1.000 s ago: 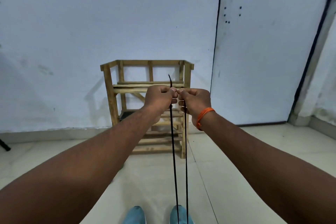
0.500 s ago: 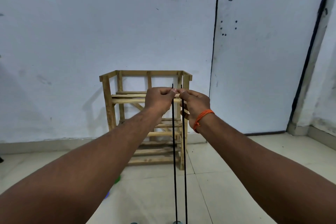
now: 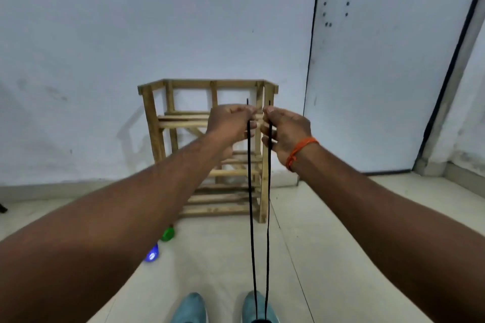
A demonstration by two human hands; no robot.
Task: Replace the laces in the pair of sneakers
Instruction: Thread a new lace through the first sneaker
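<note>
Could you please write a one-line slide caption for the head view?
Left hand and right hand each pinch an end of a black lace running taut from a teal sneaker.

The wooden rack [image 3: 157, 139] stands against the wall [image 3: 131, 34] straight ahead and closes off the way forward. Two straight strands of black lace [image 3: 251, 204] drop in front of it to the right sneaker [image 3: 248, 307], splitting the gap between the forearms. Bare floor [image 3: 301, 257] lies open to the right, toward the door [image 3: 380, 73]. Near the rack's left foot, a green thing [image 3: 167, 234] and a blue thing [image 3: 152, 255] sit on the floor.
</note>
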